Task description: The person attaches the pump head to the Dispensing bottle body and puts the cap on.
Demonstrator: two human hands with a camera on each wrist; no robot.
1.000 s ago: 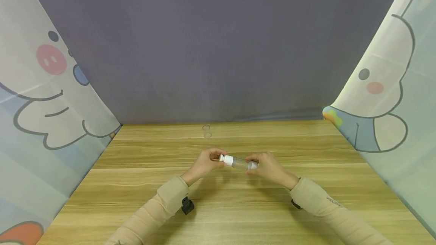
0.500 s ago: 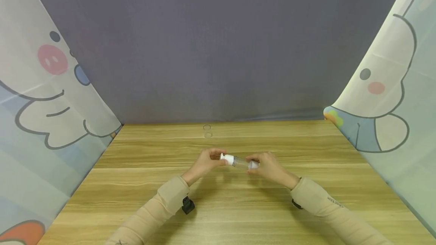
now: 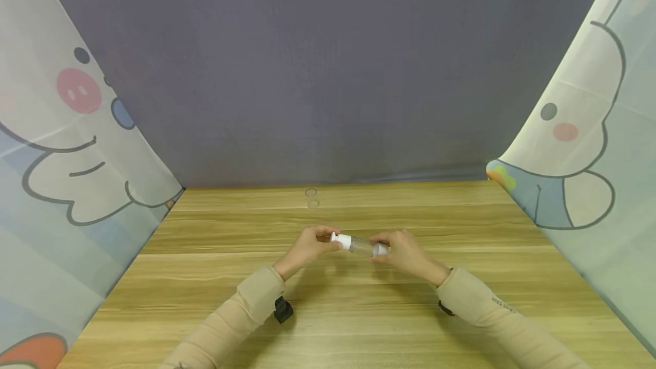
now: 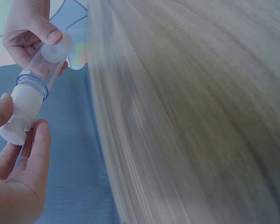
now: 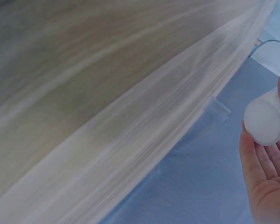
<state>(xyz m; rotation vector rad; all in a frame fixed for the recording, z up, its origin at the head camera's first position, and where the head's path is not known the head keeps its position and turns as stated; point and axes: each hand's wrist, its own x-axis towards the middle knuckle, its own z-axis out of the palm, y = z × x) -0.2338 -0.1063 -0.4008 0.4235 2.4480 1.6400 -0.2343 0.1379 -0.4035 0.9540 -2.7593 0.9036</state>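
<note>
A small clear pump bottle (image 3: 361,246) is held lengthwise above the table between both hands. It has a white pump head and collar (image 4: 25,105) at one end and a white base (image 5: 263,123) at the other. My left hand (image 3: 308,248) pinches the white pump end, thumb on one side and fingers on the other. At the opposite end, my right hand (image 3: 407,252) grips the white base with thumb and fingers. Part of the base is covered by the right fingers. The clear body between shows a ridged ring beside the collar.
A clear cylindrical cap (image 3: 312,198) stands near the back edge of the wooden table (image 3: 338,323). Behind the table hangs a dark grey-blue curtain (image 3: 328,73). Cartoon-printed cloths (image 3: 579,130) flank both sides.
The white pump head has turned slightly in my left fingers since a second ago. Both hands otherwise stay in nearly the same place, and the cap has not moved.
</note>
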